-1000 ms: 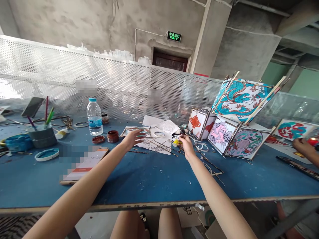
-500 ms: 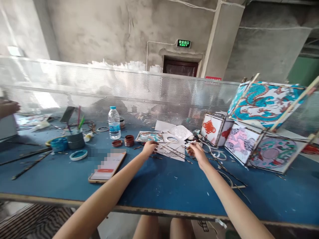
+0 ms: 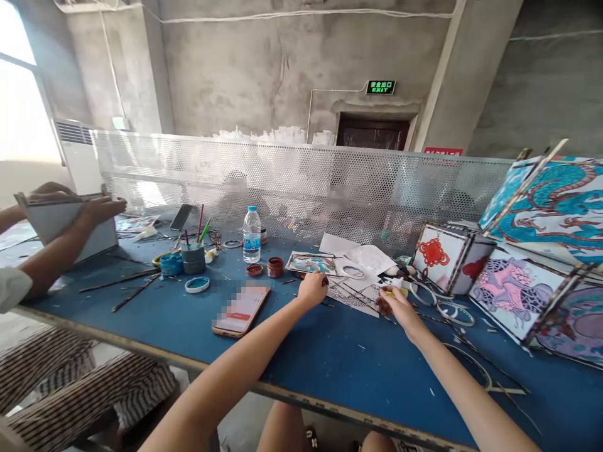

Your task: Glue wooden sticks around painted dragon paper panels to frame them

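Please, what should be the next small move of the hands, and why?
Perhaps the right hand should bring its small yellow item towards the painted panel: the left hand is by the panel's near edge, while the item is held apart from it.

Wall (image 3: 226, 75): bare grey, far
Window (image 3: 23, 107): bright, far left
Screen (image 3: 301, 182): perforated, along the counter's (image 3: 330, 364) far edge
Door (image 3: 372, 133): dark, below lit exit sign (image 3: 380, 88)
Counter: blue-topped, near
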